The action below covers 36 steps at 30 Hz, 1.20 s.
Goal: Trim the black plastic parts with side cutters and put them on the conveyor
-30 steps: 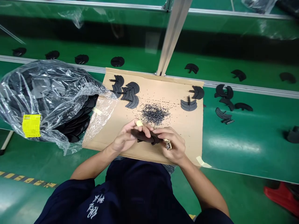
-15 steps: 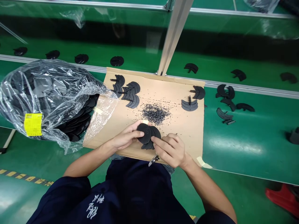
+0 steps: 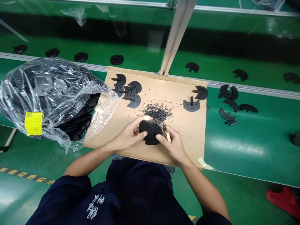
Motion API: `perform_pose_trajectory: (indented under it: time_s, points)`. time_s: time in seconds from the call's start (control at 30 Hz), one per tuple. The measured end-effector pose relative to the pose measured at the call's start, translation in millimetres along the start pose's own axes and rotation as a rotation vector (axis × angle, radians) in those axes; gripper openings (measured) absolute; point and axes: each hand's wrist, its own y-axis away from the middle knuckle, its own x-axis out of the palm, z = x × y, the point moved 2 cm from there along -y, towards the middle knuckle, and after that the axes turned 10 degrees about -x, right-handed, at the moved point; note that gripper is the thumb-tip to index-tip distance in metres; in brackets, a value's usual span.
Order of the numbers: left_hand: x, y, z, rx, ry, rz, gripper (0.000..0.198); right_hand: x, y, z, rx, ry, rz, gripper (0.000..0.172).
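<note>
My left hand (image 3: 127,136) grips a round black plastic piece (image 3: 150,132), thumb on its face, fingers behind. My right hand (image 3: 173,144) is closed on a small trimming tool (image 3: 166,132) and its thumb presses the piece's right edge. Both hands hover over the near part of a brown cardboard sheet (image 3: 178,125). Just beyond them lies a pile of small black shavings (image 3: 157,111). Trimmed black half-discs lie in a group (image 3: 129,90) at the sheet's far left and in another group (image 3: 194,99) at its far right.
A clear plastic bag (image 3: 47,97) full of black discs with a yellow label lies at the left. More black pieces (image 3: 228,103) lie on the green bench to the right and along the conveyor behind. A metal post (image 3: 175,37) rises at the sheet's far edge.
The black piece has turned from edge-on to face-up. My right hand, which had dropped low with the tool pointing down, has come back up to the piece's right edge.
</note>
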Motion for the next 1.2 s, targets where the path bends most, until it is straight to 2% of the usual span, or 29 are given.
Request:
perform_pose_trajectory:
  time_s: [0.07,0.13,0.2,0.27,0.43,0.63,0.97,1.2]
  points:
    - [0.6,2.0,0.2,0.05,-0.138,-0.064,0.048,1.2,-2.7,0.1,0.058,-0.025,0.004,0.038]
    - [-2.6,4.3,0.3,0.158,-0.242,-0.209,0.042,-0.2,-3.5,-0.5,0.063,-0.008,-0.06,0.038]
    - [-7.1,7.1,0.3,0.263,-0.254,-0.342,0.033,-2.5,-3.1,-1.5,0.055,0.018,-0.125,0.037]
    - [-9.8,8.8,0.4,0.289,-0.197,-0.386,0.03,-3.9,-2.6,-2.4,0.053,0.033,-0.16,0.035]
    - [-5.0,5.7,-1.1,0.203,-0.129,-0.243,0.041,0.0,-3.8,-2.4,0.054,-0.023,-0.152,0.034]
    - [-2.2,1.7,-0.9,0.203,-0.388,-0.197,0.043,6.5,-4.8,-3.0,0.072,-0.07,-0.147,0.035]
    - [3.1,1.9,-2.7,0.408,-0.579,-0.242,0.044,10.1,-2.8,-10.7,0.128,-0.211,-0.177,0.035]
    - [11.7,-1.4,7.1,0.385,-0.483,-0.314,0.044,16.5,-0.8,-9.8,0.063,-0.237,-0.191,0.039]
